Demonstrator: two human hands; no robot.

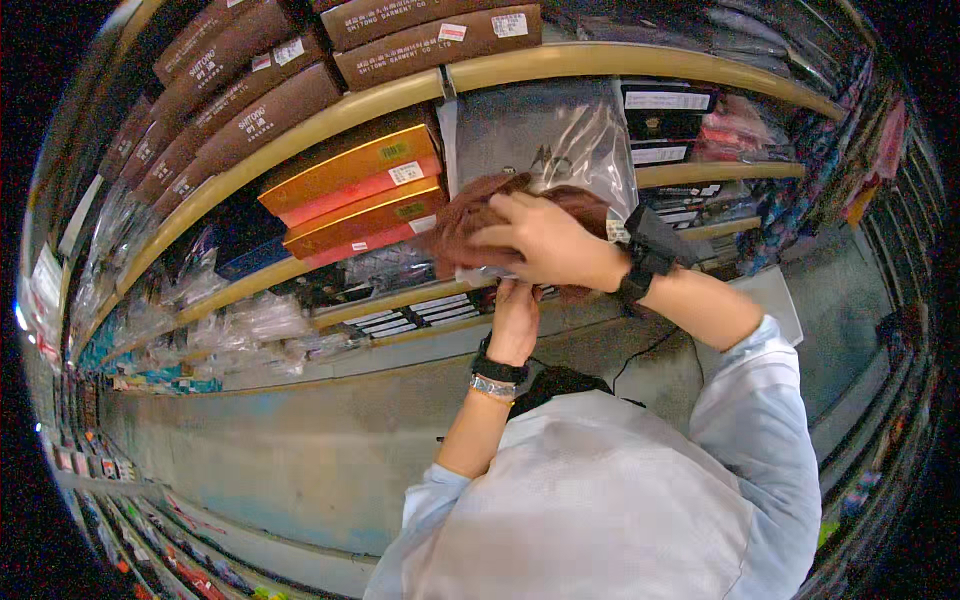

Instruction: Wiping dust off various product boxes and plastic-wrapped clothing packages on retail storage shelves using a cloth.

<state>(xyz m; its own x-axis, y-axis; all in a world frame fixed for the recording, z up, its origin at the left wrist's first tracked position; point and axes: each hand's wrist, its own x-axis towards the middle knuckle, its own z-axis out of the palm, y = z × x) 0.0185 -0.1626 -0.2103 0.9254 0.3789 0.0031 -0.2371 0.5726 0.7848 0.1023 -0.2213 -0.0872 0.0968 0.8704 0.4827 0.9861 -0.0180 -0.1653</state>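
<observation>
A dark reddish-brown cloth (469, 225), bunched up, is in front of a grey garment in a clear plastic bag (540, 127) at the shelves. My right hand (536, 236) lies across the cloth, its fingers spread and slightly blurred; whether it grips the fabric cannot be told. Below, my left hand (516, 319) reaches up to the lower edge of the cloth and a bit of clear plastic, with its fingertips partly hidden. Both wrists wear black bands.
Orange boxes (360, 176) stand left of the bag, under a curved shelf edge (637, 60). Brown garment boxes (442, 45) are stacked above. Plastic-wrapped packs (255, 319) fill lower shelves at the left. Patterned cloths (810, 172) hang at the right.
</observation>
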